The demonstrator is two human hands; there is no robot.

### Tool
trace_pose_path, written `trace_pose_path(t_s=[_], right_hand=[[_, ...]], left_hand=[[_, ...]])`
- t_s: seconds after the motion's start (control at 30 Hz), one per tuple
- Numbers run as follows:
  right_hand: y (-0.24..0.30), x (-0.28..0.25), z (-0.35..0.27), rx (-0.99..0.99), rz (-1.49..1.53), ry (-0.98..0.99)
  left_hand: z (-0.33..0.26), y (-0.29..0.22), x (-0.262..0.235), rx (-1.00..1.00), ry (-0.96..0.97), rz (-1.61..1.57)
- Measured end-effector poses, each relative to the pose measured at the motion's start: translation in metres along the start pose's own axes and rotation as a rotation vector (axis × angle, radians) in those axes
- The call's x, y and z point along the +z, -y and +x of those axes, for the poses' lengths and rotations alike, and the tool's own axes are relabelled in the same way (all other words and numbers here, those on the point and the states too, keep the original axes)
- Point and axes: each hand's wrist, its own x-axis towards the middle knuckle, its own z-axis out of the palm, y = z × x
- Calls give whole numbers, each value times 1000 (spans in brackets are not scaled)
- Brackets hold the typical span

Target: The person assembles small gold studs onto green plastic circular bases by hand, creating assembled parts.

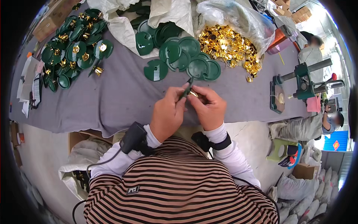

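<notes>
Held disc & clip, seen from above. The disc (189,85), green & thin, is held nearly edge-on betw. both hands, above the cloth's (123,99) near part, in front of the loose discs (156,71). The gold clip (193,94) sits at the disc's R side, partly hidden by fingers; whether it's seated in the disc can't be told.

Handling (judged by look): disc prob. light, stiff plastic; glossy face, so apt to slip; best taken by the rim, thumb on one face, fingers on the other. Clip prob. thin, light metal or metallised plastic, smooth; may bend or mark if squeezed hard; best pinched by its sides w/ thumb & index tips.

L hand (166,115): thumb & fingers closed to a pinch on the disc's lower part, gap abt. the disc's thickness; other fingers curled. R hand (210,110): thumb & index brought together on the clip, close against the disc; remaining fingers bent, tips partly out of sight. Clip heap (229,44) lies beyond, to the R; clipped discs (74,52) lie piled far L.
</notes>
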Motion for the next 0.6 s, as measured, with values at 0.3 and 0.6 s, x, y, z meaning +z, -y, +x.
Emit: trace_pose_path(t_s=[0.3,0.6], right_hand=[[4,0,3,706,804,108],[-26,-118,54,89,-395,-187]], left_hand=[[0,20,-18,343,53,171],[110,-28,-203,378,-630,660]])
